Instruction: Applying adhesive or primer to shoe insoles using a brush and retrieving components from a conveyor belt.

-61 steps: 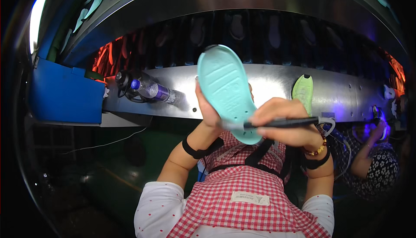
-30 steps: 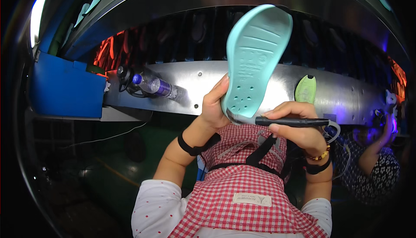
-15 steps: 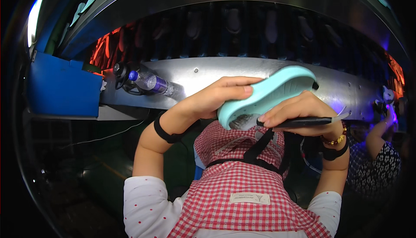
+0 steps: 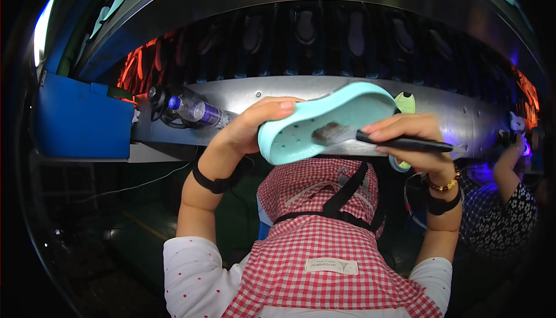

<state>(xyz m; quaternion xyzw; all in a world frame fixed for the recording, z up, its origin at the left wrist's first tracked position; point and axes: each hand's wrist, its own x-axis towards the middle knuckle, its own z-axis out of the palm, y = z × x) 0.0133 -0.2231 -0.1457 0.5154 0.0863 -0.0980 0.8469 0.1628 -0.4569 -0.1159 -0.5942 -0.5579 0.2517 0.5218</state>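
Note:
My left hand (image 4: 255, 124) is closed on the heel-side end of a turquoise shoe sole (image 4: 347, 101), thumb on its upper rim. The sole is tilted, its hollow, raised-rim side toward me, with small holes at the left end. In my right hand (image 4: 408, 135) is a brush (image 4: 399, 142) with a black handle, pinched between thumb and fingers. Its bristles, blurred, are against the inside of the sole. A yellow-green piece (image 4: 406, 103) with a black tip shows behind my right hand; whether that hand also holds it is hidden.
A metal ledge (image 4: 258, 89) runs across ahead, below dark slots holding sole-shaped pieces (image 4: 355, 34). A clear bottle (image 4: 200, 111) lies on the ledge at left, near a blue box (image 4: 84, 115). Another person's arm (image 4: 507, 170) is at far right.
The sole has moved left and turned its hollow side more toward me. The brush has shifted from its near end toward the middle. The yellow-green piece has come into view.

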